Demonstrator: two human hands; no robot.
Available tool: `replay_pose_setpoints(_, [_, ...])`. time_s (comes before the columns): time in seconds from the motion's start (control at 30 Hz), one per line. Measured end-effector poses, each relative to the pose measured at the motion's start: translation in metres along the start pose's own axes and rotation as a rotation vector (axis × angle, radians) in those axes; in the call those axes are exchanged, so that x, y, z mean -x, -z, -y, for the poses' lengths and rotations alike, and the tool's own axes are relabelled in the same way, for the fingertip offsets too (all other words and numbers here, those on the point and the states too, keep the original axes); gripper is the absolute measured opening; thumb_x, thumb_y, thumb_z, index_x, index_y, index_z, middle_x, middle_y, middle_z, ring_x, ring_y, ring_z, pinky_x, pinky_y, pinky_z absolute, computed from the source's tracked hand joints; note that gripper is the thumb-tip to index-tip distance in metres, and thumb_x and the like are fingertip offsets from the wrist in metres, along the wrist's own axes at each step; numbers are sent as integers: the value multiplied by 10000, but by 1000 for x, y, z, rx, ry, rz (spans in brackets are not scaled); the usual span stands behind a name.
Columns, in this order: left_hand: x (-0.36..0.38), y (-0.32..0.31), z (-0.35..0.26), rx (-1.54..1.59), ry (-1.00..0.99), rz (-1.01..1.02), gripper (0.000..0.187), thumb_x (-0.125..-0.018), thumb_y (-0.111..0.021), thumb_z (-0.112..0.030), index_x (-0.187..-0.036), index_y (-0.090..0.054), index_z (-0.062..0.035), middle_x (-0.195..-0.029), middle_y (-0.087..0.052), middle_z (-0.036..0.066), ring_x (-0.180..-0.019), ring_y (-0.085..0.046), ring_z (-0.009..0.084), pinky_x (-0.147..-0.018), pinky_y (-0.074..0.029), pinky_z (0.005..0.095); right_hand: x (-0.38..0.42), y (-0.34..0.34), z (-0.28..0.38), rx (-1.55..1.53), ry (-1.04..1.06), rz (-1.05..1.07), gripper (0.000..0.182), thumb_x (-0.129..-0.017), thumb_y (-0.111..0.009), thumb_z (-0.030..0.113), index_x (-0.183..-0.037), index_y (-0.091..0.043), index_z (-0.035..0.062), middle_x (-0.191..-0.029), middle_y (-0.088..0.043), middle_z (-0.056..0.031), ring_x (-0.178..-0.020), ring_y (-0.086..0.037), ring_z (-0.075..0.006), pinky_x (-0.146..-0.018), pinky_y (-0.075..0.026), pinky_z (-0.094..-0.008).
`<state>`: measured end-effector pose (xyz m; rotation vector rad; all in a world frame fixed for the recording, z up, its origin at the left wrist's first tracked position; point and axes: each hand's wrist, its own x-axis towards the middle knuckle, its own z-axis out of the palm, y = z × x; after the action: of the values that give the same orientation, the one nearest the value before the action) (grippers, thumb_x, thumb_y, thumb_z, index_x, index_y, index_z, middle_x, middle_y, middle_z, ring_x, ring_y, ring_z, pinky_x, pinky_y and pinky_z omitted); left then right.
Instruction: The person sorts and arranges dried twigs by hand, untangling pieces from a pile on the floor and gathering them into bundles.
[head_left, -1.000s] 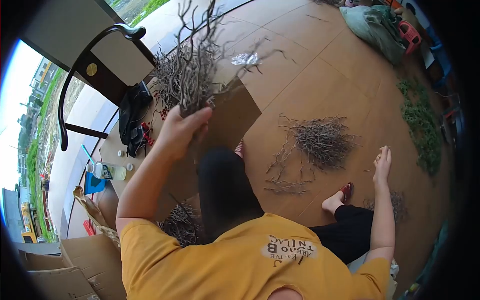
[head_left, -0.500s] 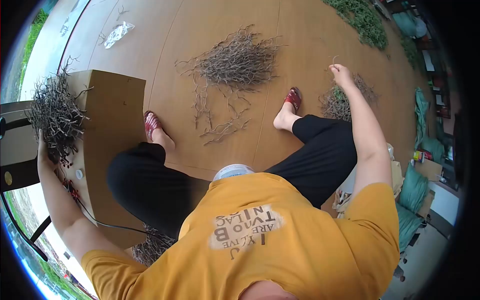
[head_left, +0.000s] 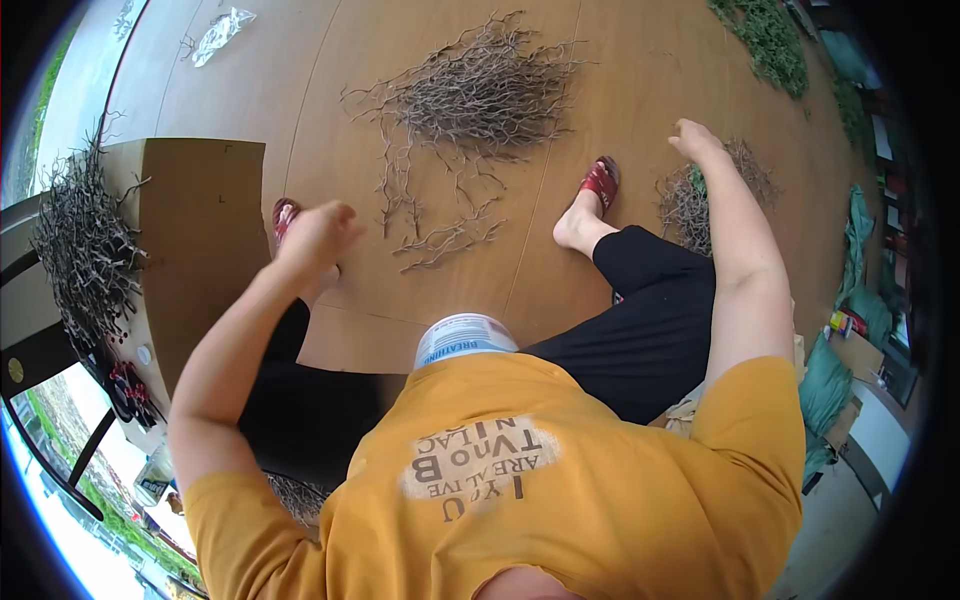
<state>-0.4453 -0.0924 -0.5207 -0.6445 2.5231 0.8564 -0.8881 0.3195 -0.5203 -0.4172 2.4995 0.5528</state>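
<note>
My left hand [head_left: 330, 232] is in the air over my knee and sandal, right of the cardboard box, its fingers smeared by motion. No twig shows in it. My right hand [head_left: 697, 143] hovers just beyond a small heap of twigs [head_left: 688, 210] that has a bit of green in it. Its fingers are curled together, and whatever they hold, if anything, cannot be made out. A dense bundle of dark, crooked twigs [head_left: 85, 250] rests at the left by the cardboard box [head_left: 200, 215]. On the floor between my feet spreads a larger twig pile [head_left: 485, 100], with loose twigs [head_left: 445, 245] nearer me.
A white tub [head_left: 465, 337] stands between my legs. Clear plastic [head_left: 222, 37] lies on the brown floor [head_left: 370, 300] at the far left. Green plants [head_left: 765, 45] are heaped at the far right. Green cloth bags [head_left: 825, 385] and clutter line the right side.
My left hand has left the twig bundle by the box and swung right. The thin twig in my right hand no longer shows. The view has shifted slightly.
</note>
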Motion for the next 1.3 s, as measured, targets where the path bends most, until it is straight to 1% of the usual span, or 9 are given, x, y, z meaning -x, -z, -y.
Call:
replay_pose_setpoints(0.1, [-43,-144,12,-254,49,397,519,-736,-717,-396,-1033,-534,-11,-1024,-621,181,-995,-599,324,-836,-489,414,8,-8,107,-70,215,-38,330,-880,-553,354,-1137,-585,148,-1144,-626,-92,-1080,-579,-273,-882,-464,-403])
replay_pose_setpoints(0.23, [-64,-273,54,-400,-21,102,247,-823,-593,-258,-958,-543,-57,-955,-614,103,-954,-584,248,-813,-460,371,31,-40,218,-275,504,18,249,-883,-551,356,-1021,-587,152,-1058,-634,-55,-1015,-590,-246,-834,-469,-401])
replay_pose_setpoints(0.53, [-46,-229,71,95,-622,33,88,-837,-509,-91,-915,-545,-73,-997,-541,104,-932,-526,270,-807,-443,355,12,-151,371,-515,393,-128,472,-774,-705,358,-1101,-460,124,-1134,-510,-88,-1073,-530,-260,-824,-465,-391])
replay_pose_setpoints(0.63, [-55,-222,91,263,-214,-276,145,-835,-552,-57,-968,-498,-33,-1016,-506,162,-917,-512,325,-816,-452,376,-4,-174,376,-560,309,-346,546,-755,-735,301,-1130,-390,104,-1041,-558,-107,-991,-577,-261,-769,-484,-395])
replay_pose_setpoints(0.73, [-80,-235,85,383,380,-329,287,-822,-627,-102,-1028,-452,-5,-1047,-495,204,-951,-512,353,-829,-453,386,-11,-190,364,-769,244,-61,424,-787,-705,282,-1067,-464,75,-898,-612,-107,-862,-617,-263,-735,-486,-378])
replay_pose_setpoints(0.9, [-123,-227,9,120,866,-311,778,-672,-780,-421,-1235,-420,-21,-1159,-505,152,-1102,-485,321,-957,-380,457,19,-191,346,-953,550,-4,221,-840,-617,261,-878,-580,47,-856,-622,-134,-778,-610,-309,-721,-476,-407])
replay_pose_setpoints(1.07, [-129,-218,18,131,860,-227,415,-743,-700,-342,-1048,-607,-77,-1135,-528,130,-1117,-478,301,-936,-400,458,47,-120,319,-1533,231,424,227,-896,-564,263,-1002,-553,63,-967,-631,-131,-867,-620,-302,-779,-480,-372])
replay_pose_setpoints(1.13, [-125,-240,46,203,813,-244,326,-769,-658,-308,-988,-633,-67,-1112,-541,136,-1089,-497,312,-926,-408,474,28,-141,296,-828,530,331,248,-881,-582,269,-1049,-569,87,-1097,-611,-105,-958,-608,-310,-840,-480,-377])
replay_pose_setpoints(1.3, [-90,-180,45,1096,690,-131,102,-847,-503,-38,-892,-412,-39,-706,-573,115,-635,-614,203,-528,-520,339,38,-123,283,-558,411,-202,350,-843,-613,334,-1107,-583,105,-1121,-611,-108,-1027,-587,-294,-876,-470,-390])
